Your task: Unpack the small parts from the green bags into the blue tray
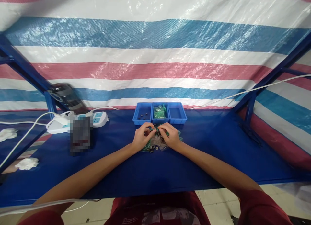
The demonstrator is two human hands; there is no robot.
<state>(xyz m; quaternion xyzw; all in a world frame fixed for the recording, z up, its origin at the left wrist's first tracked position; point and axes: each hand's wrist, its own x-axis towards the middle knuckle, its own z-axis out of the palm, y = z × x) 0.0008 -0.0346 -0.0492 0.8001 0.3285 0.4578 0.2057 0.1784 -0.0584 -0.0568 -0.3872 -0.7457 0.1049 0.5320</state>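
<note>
Left bin (pixel 143 109): a few small dark parts (pixel 146 114).
Middle bin (pixel 159 121): green bagged material (pixel 159 111).
Right bin (pixel 176 113): blue base exposed.
Mixed pile (pixel 156 141): on tabletop (pixel 136 176), between both hands; overall long axis unclear.
Left hand (pixel 143 136), right hand (pixel 171 137): fingers curled narrowly; grip cannot be told.

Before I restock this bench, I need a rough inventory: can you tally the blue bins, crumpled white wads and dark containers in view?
Blue bins: 3
Crumpled white wads: 2
Dark container: 1
Total: 6
</note>
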